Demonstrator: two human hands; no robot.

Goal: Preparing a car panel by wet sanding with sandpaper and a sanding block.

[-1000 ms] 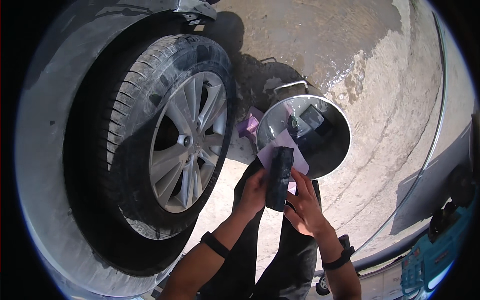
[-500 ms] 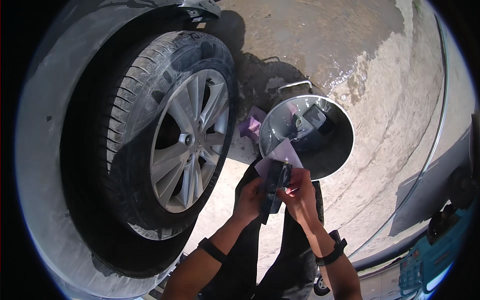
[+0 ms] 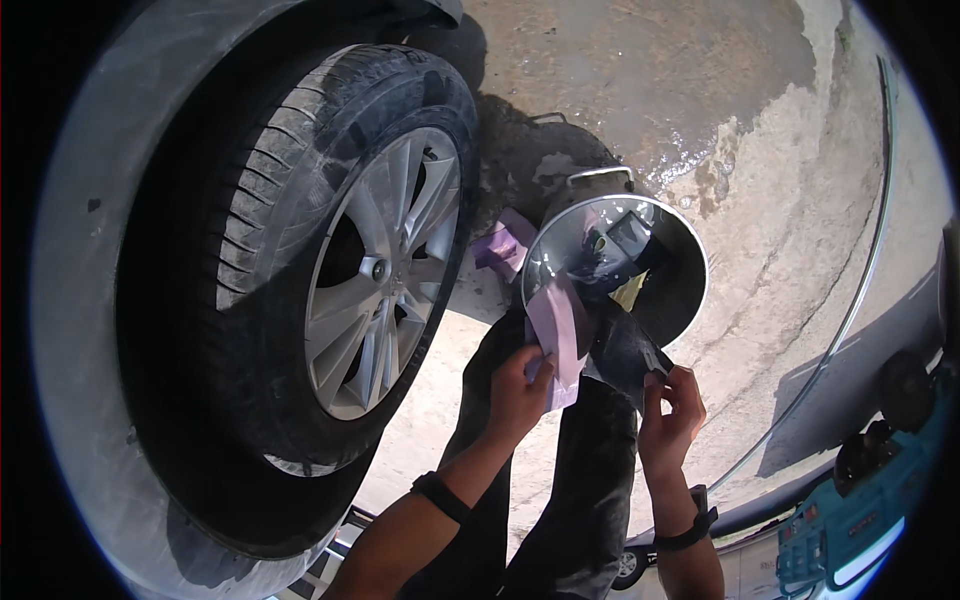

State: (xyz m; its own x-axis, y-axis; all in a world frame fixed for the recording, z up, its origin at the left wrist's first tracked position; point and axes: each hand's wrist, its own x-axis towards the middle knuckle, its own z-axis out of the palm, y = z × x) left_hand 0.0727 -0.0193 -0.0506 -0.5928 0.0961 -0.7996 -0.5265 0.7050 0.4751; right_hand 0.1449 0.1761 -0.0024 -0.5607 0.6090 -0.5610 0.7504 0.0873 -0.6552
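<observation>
Between the thumb and fingers of my left hand (image 3: 518, 400) is a folded pink-purple paper wrapper (image 3: 558, 325), held upright at the near side of a metal bucket (image 3: 703, 262). My right hand (image 3: 670, 420), closed in a pinch, grips the edge of a dark, thin, film-like sheet (image 3: 622, 352) that hangs at the bucket's near rim. The two hands are apart. Inside the bucket lie dark pieces with a shiny surface (image 3: 630, 235) and a small yellowish piece (image 3: 628, 292). Their exact kind is unclear.
A car wheel (image 3: 375, 270) stands close on the left under the grey fender (image 3: 80, 350). Crumpled purple paper (image 3: 505, 243) lies on the ground beside the bucket. Wet concrete (image 3: 640, 70) spreads beyond it. A teal case (image 3: 850, 530) sits at lower right.
My hands, together on a dark packet before, have separated. The left now holds only the pink-purple wrapper; the right has moved rightward with the dark sheet. A yellowish piece now shows in the bucket.
</observation>
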